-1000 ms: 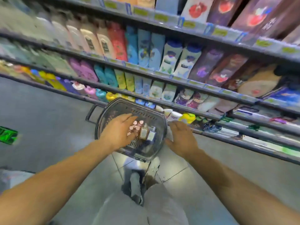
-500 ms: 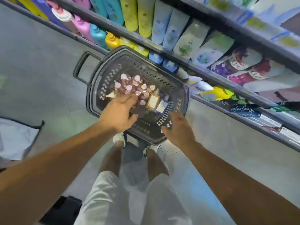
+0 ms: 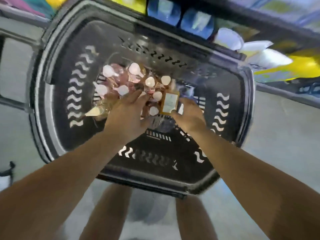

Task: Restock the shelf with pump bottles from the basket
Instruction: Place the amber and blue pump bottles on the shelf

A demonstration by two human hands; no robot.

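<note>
Basket (image 3: 52, 94) on the floor below me, dark plastic with wavy slots cut through its walls, and both my hands are down inside it. The pump bottles (image 3: 131, 82) stand packed together in the middle of the basket, pinkish and amber bodies with pale round pump tops facing up at me (the picture is smeared, so I cannot count them).

My left hand (image 3: 128, 110) lies over the near edge of that cluster, fingers stretched forward and touching the bottles; whether they have closed on one I cannot tell. My right hand (image 3: 188, 113) is just to the right of the cluster, beside my left hand but not touching it, with its thumb and fingers curled round an amber bottle (image 3: 169, 103) that shows a pale rectangular label on its face. That bottle is upright or nearly so, at the right edge of the group.

Beyond the far rim of the basket runs the bottom shelf (image 3: 277, 90), with blue packs (image 3: 195, 19), white bottles (image 3: 228, 38) and a yellow item (image 3: 304, 66) on it. My bare legs (image 3: 107, 213) show under the near rim, on the grey floor (image 3: 285, 135).
</note>
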